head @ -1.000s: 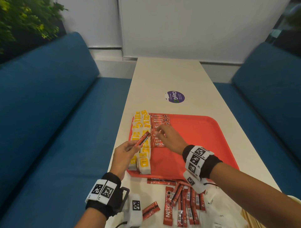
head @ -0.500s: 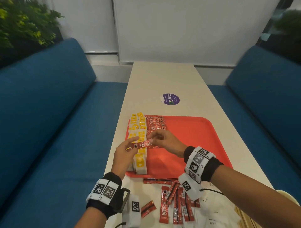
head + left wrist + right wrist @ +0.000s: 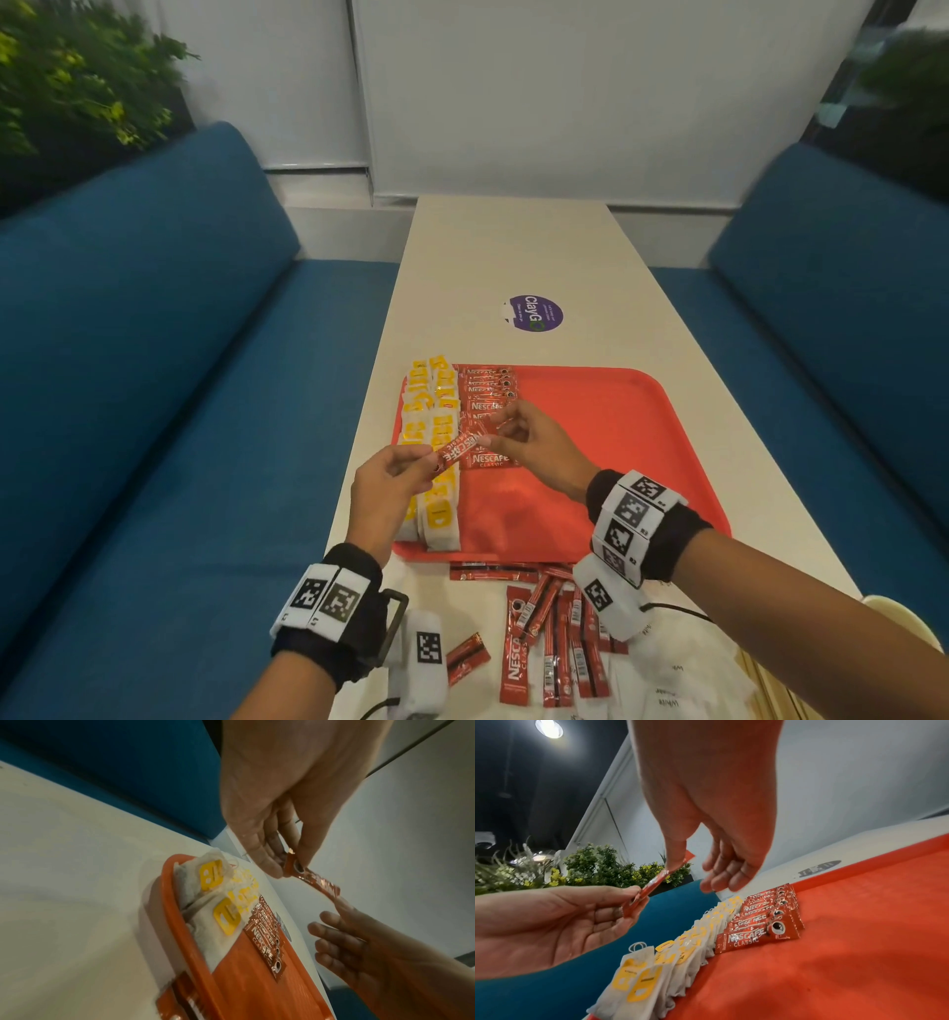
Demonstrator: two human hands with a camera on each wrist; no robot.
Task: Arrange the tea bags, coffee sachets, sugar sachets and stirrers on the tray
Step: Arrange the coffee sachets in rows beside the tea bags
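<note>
A red coffee sachet (image 3: 462,449) hangs just above the left part of the red tray (image 3: 616,462). My left hand (image 3: 431,460) pinches its near end and my right hand (image 3: 490,438) pinches its far end. In the left wrist view the sachet (image 3: 316,882) runs from my left fingertips (image 3: 272,870) down to my right hand (image 3: 342,906). In the right wrist view the same sachet (image 3: 654,884) is seen edge-on under my thumb. Tea bags (image 3: 441,519) with yellow tags fill two columns on the tray's left edge. Beside them lies a row of coffee sachets (image 3: 488,390).
Several loose coffee sachets (image 3: 554,647) lie on the table in front of the tray, with white sachets (image 3: 667,688) and wooden stirrers (image 3: 765,688) at the near right. A purple sticker (image 3: 536,313) sits beyond the tray. Blue sofas (image 3: 154,360) flank the narrow table.
My right hand has left the row of sachets on the tray and taken the far end of the sachet my left hand holds. The sachet now lies flatter between both hands.
</note>
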